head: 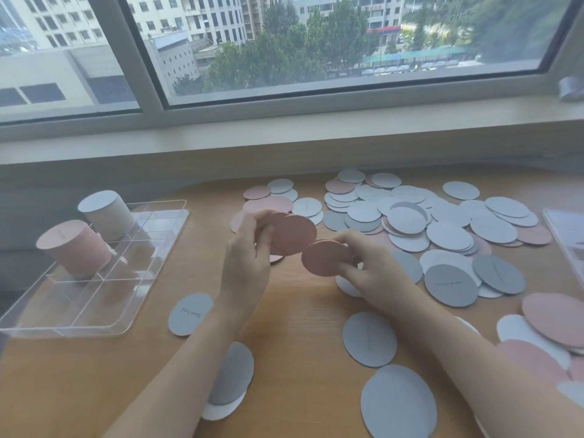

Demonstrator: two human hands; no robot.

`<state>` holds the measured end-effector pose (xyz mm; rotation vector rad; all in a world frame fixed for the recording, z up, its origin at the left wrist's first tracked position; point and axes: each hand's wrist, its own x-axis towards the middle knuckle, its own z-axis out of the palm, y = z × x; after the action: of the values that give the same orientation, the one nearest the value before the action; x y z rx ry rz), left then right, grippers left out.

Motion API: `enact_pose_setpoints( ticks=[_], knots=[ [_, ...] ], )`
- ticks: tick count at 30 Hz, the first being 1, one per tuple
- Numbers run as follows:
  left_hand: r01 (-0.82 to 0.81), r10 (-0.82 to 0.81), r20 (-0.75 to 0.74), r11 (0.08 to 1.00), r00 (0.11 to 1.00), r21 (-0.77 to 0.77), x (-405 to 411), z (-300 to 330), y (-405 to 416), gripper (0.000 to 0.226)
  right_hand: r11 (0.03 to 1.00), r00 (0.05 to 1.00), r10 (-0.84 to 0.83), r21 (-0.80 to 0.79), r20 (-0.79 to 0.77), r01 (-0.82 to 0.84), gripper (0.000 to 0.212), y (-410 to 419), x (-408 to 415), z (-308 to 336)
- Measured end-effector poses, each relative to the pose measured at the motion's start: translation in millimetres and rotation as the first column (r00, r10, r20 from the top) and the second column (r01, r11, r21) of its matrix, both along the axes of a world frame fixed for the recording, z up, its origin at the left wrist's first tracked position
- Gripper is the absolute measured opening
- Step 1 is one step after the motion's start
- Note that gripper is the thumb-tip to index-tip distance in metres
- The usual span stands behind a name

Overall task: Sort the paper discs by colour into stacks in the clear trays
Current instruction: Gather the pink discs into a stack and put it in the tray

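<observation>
Left hand [249,248] fingers pinch a fanned pink sheaf [292,233]; right hand [369,267] fingers grip another pink disc [325,259]. Tray [104,324] lies at nine o'clock on the bench [300,327]. Loosened grip risks spilling discs.

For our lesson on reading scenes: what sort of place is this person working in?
Probably an upper-floor office or study room: a light wooden desk sits below a wide grey-framed window overlooking city buildings and treetops, with a clear plastic divided tray on it.
</observation>
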<state>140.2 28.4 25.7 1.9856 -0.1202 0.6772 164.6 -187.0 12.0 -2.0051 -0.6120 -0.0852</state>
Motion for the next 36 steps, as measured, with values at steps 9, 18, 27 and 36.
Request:
enact_pose_setpoints(
  ticks=[9, 18, 27, 36],
  knots=[
    [0.313, -0.307, -0.185, 0.95, 0.933, 0.0, -13, -18, -14, 0.033, 0.994, 1.0, -0.025, -0.103, 0.016, 0.027, 0.048, 3, -1, -4],
    [0.294, -0.218, -0.207, 0.822, 0.954, 0.488, -8, -25, -12, 0.062, 0.956, 0.987, 0.029, -0.293, 0.157, 0.019, 0.051, 9, 0, -7],
    [0.083, 0.145, -0.25, 0.692, 0.957, 0.717, 19, -32, 42, 0.029, 0.966, 0.997, 0.011, -0.259, 0.071, 0.008, 0.028, 3, 2, -5],
    [-0.117, 0.208, -0.062, 0.747, 0.976, 0.655, 18, -25, 37, 0.014, 0.966, 0.998, 0.011, -0.259, 0.055, 0.004, 0.028, 2, 0, -4]
  ],
)
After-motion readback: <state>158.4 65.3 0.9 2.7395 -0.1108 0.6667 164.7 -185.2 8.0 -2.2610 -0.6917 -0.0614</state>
